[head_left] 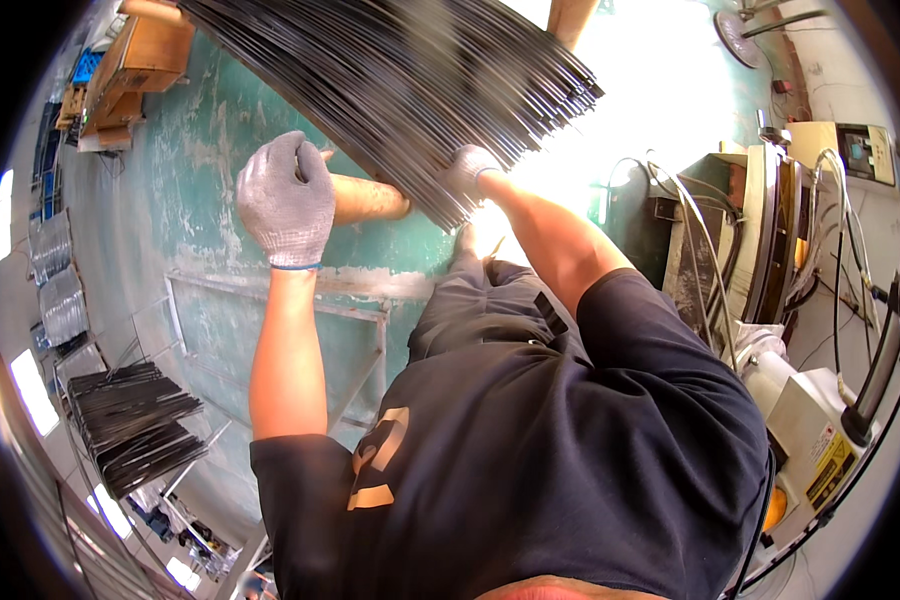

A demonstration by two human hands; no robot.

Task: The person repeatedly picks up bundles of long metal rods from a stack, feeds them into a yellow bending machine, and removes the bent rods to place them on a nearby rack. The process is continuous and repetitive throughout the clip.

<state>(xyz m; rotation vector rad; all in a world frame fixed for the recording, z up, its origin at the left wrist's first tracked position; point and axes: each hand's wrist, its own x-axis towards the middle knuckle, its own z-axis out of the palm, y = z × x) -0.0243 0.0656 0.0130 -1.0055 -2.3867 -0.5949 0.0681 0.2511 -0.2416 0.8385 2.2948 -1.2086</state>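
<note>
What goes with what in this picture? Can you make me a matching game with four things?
Things:
1. Big bundle of strips
2. Left hand
3. Right hand
4. Floor

Clues:
A. Green, with pale worn patches
B. Gloved, at the left end of a brown cylinder
C. Dark, at the top of the picture
D. Gloved, up against the strips

Right pairs: 1-C, 2-B, 3-D, 4-A
</note>
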